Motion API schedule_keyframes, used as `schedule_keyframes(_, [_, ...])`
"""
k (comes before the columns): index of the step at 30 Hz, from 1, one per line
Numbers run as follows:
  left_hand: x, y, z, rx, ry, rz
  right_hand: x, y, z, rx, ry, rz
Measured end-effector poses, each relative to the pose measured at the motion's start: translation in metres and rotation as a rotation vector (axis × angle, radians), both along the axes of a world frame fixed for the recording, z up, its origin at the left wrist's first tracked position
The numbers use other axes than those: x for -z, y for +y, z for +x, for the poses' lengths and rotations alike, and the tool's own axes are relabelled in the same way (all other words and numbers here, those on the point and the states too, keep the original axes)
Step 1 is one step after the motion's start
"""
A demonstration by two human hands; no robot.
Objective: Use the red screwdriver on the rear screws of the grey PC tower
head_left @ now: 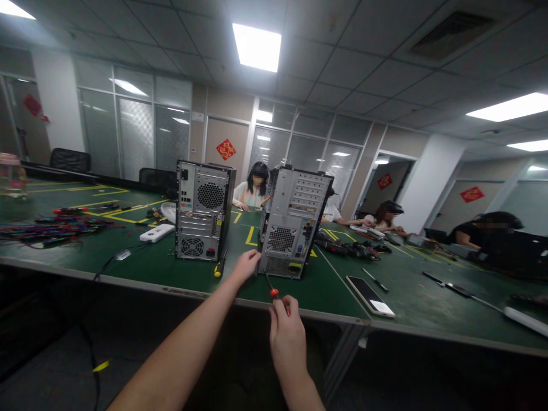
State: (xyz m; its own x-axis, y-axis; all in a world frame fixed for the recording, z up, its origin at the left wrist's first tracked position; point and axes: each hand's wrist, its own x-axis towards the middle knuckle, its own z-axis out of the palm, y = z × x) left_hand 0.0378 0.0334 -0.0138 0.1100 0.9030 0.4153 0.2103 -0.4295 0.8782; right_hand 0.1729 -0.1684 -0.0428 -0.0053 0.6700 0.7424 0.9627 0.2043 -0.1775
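An upright computer tower case (283, 220) stands near the front edge of the green worktable (329, 297), its rear panel facing the viewer; the left hand (247, 264) is at its lower left edge, though whether the fingers grip or merely touch cannot be told. The right hand (289, 328) holds a red-handled screwdriver (274, 293), shaft slanting toward the panel's bottom left corner. A yellow-handled screwdriver (219, 269) lies toward the left, beside a second tower case (198, 220).
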Motion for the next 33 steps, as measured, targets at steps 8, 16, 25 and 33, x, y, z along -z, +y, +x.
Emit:
schedule_keyframes(8, [0.0, 0.001, 0.0, -0.001, 0.0, -0.002, -0.004, -0.005, -0.001, -0.071, -0.102, -0.037])
schedule_keyframes(16, [-0.001, -0.001, 0.0, 0.008, -0.005, -0.004, 0.002, -0.002, -0.006, -0.081, 0.017, -0.069])
schedule_keyframes(25, [-0.003, -0.003, -0.001, -0.001, 0.02, -0.008, 0.002, 0.0, -0.001, 0.0, 0.109, -0.068])
schedule_keyframes(33, [-0.003, -0.001, 0.0, -0.019, 0.03, 0.002, 0.006, -0.002, -0.008, -0.065, 0.179, -0.075])
